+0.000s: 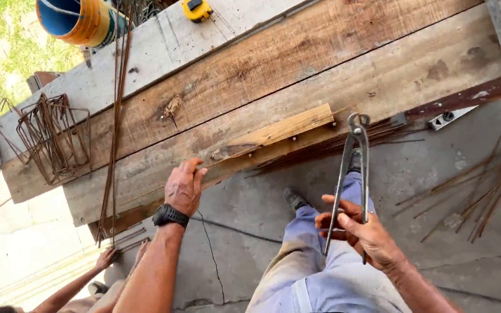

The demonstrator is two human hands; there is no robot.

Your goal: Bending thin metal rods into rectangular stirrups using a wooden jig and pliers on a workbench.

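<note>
My left hand (184, 186), with a black watch on the wrist, rests on the near edge of a rough plank workbench (297, 81), fingers closed over the edge. My right hand (359, 232) grips the long handles of steel nipper pliers (355, 152), jaws pointing up toward the bench. A small wooden strip (279, 132) is nailed along the bench edge between my hands. My legs in light blue trousers stand below.
Long rusty rods (114, 122) lie across the bench at left beside bent rebar stirrups (53, 136). A yellow bucket (79, 20) and yellow tape measure (196, 8) sit at the far side. More rods (482, 185) lie on the concrete. Another person's hand (106, 258) reaches in at lower left.
</note>
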